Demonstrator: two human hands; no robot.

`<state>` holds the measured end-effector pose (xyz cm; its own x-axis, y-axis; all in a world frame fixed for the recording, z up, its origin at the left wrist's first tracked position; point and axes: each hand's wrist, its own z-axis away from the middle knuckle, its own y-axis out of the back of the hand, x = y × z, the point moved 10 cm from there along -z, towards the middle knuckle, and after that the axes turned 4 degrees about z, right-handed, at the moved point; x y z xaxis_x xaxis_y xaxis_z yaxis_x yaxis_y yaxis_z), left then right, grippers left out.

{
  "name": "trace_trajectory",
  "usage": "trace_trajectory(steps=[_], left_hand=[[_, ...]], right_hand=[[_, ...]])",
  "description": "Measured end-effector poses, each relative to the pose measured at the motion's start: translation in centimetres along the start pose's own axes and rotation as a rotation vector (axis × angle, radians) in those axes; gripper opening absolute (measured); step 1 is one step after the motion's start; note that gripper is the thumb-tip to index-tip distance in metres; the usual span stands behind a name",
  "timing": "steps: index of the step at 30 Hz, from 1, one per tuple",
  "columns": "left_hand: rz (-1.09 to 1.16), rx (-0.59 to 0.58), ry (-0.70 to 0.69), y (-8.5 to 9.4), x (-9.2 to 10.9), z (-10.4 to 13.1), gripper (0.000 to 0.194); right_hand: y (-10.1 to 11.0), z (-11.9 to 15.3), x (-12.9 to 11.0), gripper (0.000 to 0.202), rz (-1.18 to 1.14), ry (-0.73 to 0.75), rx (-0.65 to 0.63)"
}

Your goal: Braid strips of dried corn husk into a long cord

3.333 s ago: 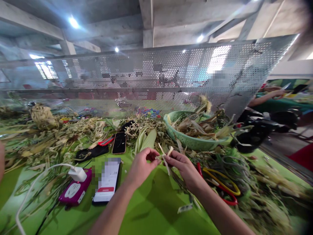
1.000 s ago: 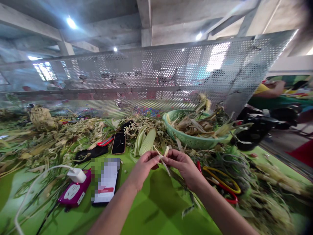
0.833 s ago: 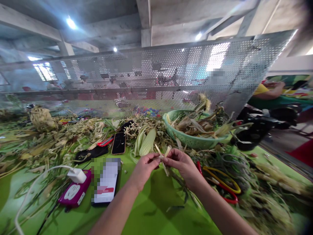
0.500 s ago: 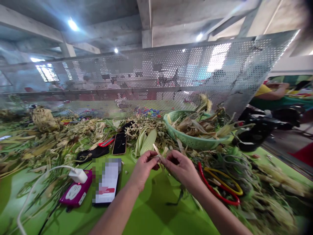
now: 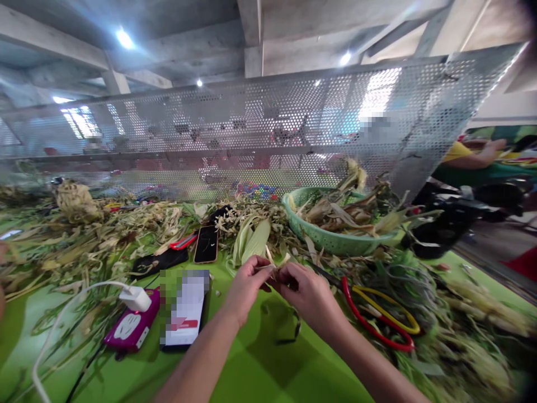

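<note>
My left hand [image 5: 250, 284] and my right hand [image 5: 302, 286] meet above the green table [image 5: 260, 364], fingertips pinched together. Between them is a thin piece of corn husk [image 5: 269, 257], its pale ends poking up past the fingers; the rest of it is hidden. A dark, thin strip [image 5: 289, 338] shows below my right hand. Just beyond my left hand lie broad pale-green corn husks [image 5: 257, 242]. Right of my right wrist are pliers with red and yellow handles [image 5: 369, 316].
Behind the hands stands a green basket [image 5: 335, 240] of dry husks. Left lie a lit phone [image 5: 187, 313], a dark phone [image 5: 206, 244], and a purple power bank [image 5: 132, 330] with a white plug. Husk scraps [image 5: 474, 336] cover the right side. A perforated metal screen [image 5: 251, 129] rises behind.
My right hand has turned, its fingers curling closer over the husk piece beside my left fingertips. The dark strip below has shifted. My left hand stays nearly still.
</note>
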<state>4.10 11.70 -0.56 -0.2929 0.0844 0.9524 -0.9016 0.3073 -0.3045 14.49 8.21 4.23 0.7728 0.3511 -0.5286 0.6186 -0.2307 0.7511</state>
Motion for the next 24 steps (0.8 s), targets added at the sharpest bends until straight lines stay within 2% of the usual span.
trace_trajectory(steps=[4, 8, 10, 12, 18, 24], left_hand=[[0.074, -0.040, 0.041, -0.2, -0.3, -0.3, 0.025], [0.040, -0.023, 0.024, 0.1, -0.1, -0.5, 0.025], [0.018, -0.016, 0.012, 0.2, 0.0, -0.4, 0.024], [0.012, -0.023, 0.007, 0.1, 0.0, -0.4, 0.024], [-0.007, -0.046, 0.008, 0.0, -0.4, -0.4, 0.025], [-0.033, -0.020, -0.010, -0.1, 0.0, -0.4, 0.027]], right_hand=[[-0.7, -0.2, 1.3, 0.009, -0.217, -0.098, -0.051], [-2.7, -0.1, 2.6, 0.011, -0.640, -0.247, -0.127], [-3.1, -0.1, 2.7, 0.015, -0.750, -0.265, -0.145], [-2.9, -0.1, 2.7, 0.015, -0.725, -0.248, -0.135], [-1.7, -0.4, 2.5, 0.017, -0.433, -0.178, -0.086], [-0.1, -0.4, 1.0, 0.015, -0.143, -0.092, 0.004]])
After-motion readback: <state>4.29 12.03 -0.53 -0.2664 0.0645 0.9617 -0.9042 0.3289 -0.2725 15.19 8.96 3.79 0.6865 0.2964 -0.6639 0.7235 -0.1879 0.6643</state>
